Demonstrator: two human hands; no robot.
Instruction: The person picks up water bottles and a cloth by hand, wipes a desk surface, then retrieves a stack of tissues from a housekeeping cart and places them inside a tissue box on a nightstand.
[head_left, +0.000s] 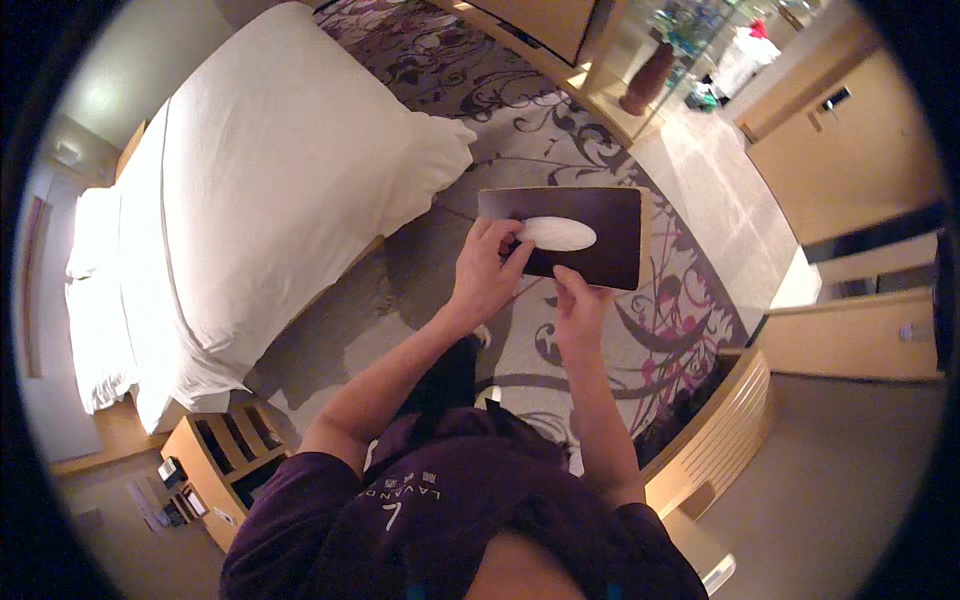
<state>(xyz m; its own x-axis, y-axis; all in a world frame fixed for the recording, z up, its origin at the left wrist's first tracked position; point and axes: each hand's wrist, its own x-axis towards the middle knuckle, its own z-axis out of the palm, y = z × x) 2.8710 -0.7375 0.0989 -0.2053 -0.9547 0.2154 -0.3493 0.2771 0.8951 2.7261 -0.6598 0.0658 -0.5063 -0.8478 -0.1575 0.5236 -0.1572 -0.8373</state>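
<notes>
A dark rectangular tissue box (600, 206) with a lighter side edge is in front of me over the carpet. White tissue (562, 234) fills the oval opening in its top. My right hand (582, 307) grips the box by its near edge, thumb on top and the other fingers underneath, largely hidden. At the left end of the opening, my left hand (489, 266) has thumb and forefinger bent around the tissue's edge. Its other fingers curl over the top of the box.
A bed with white bedding (277, 150) stands to the left, beside a wooden nightstand (225, 457). Patterned carpet (450, 82) covers the floor. On the right are a slatted wooden chair back (720, 427) and a wooden door (847, 150). A reddish vase (649, 79) stands behind glass.
</notes>
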